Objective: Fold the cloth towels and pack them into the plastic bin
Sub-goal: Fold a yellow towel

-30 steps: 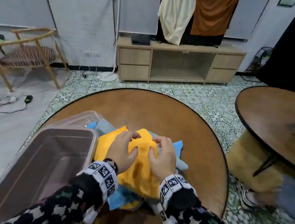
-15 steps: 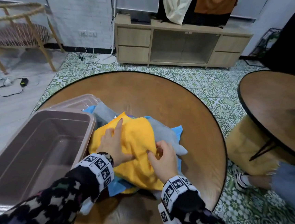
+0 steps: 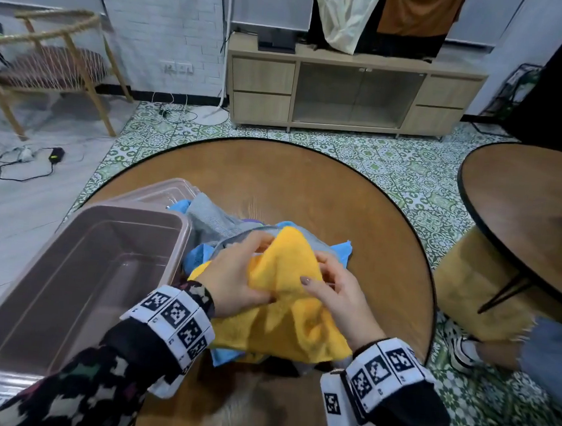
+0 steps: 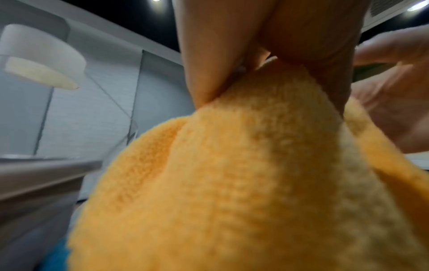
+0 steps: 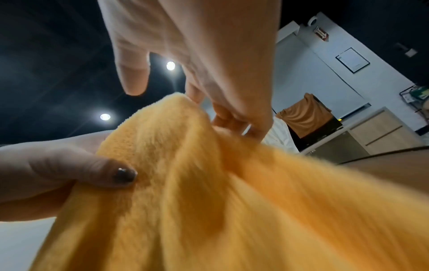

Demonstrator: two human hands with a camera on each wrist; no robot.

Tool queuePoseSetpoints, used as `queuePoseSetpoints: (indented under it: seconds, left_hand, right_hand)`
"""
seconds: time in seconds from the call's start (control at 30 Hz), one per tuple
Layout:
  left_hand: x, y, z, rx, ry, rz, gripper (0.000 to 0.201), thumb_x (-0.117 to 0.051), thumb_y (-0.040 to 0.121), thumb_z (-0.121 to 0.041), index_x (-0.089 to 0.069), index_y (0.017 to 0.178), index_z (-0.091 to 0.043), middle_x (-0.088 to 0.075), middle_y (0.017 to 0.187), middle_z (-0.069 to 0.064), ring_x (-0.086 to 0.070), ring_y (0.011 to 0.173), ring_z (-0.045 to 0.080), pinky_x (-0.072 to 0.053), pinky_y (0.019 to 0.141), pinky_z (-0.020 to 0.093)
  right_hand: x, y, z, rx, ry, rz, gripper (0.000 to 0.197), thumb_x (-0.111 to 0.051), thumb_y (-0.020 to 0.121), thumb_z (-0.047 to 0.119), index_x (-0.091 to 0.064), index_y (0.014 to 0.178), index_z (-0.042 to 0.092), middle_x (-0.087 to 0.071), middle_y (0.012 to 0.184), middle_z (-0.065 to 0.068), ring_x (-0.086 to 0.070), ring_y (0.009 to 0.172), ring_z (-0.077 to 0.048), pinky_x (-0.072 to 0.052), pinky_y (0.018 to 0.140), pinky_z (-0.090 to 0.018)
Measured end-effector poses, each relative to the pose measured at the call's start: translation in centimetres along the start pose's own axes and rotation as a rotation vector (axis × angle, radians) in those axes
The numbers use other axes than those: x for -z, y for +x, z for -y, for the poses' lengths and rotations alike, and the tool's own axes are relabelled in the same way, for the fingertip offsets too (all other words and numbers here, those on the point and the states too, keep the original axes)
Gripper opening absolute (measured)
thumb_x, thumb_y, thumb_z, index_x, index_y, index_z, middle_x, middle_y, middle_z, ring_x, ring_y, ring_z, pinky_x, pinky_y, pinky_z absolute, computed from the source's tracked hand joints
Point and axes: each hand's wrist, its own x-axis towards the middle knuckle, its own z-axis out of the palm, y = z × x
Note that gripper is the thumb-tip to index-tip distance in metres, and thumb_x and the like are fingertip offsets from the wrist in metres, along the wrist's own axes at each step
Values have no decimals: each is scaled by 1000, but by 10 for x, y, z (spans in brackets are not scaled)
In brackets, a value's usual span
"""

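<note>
On a round wooden bench [image 3: 309, 188] over a green patterned tile floor [image 3: 396, 161], the left hand [image 3: 233, 276] and right hand [image 3: 337, 292] each pinch the yellow towel [image 3: 284, 311], bunched atop a pile of blue and grey towels [image 3: 211, 220] just beside the plastic bin [image 3: 73, 283], which holds no towels.

Yellow towel [image 3: 294, 302], blue towel [image 3: 342, 252], mauve bin [image 3: 72, 296].
</note>
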Motion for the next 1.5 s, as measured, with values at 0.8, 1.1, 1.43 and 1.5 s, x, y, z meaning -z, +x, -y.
queuePoseSetpoints:
  seconds: [0.8, 1.1, 1.43, 1.5]
  left_hand:
    - [47, -21, -10, -168, -249, 3, 21, -52, 62, -42, -48, 66, -22, -50, 56, -12, -44, 53, 1, -34, 53, 15]
    - [89, -32, 12, 40, 160, 389, 23, -79, 69, -34, -56, 67, -36, -59, 68, -15, -55, 63, -8, -39, 56, 9]
    - [97, -23, 25, 192, -285, -58, 28, -62, 60, -27, -50, 83, -18, -51, 82, 13, -50, 72, 22, -42, 66, 38]
    - [97, -4, 13, 168, -263, -148, 18, -60, 78, -3, -50, 84, -17, -53, 79, 8, -50, 66, 20, -45, 54, 25]
  right_hand:
    - [7, -21, 52, 27, -227, 253, 24, -74, 69, 35, -58, 70, 17, -54, 64, -1, -46, 60, -13, -37, 59, -27]
    - [20, -31, 49, 43, -656, -281, 21, -62, 87, 30, -50, 75, 19, -53, 68, 3, -44, 56, -9, -34, 55, -25]
    - [33, -15, 61, -357, -910, 300, 19, -76, 76, 30, -58, 73, 23, -61, 78, 1, -58, 79, -20, -45, 68, -32]
    - [45, 0, 72, -313, -1002, 93, 21, -67, 83, 27, -53, 67, 27, -58, 70, 8, -62, 70, -16, -48, 65, -29]
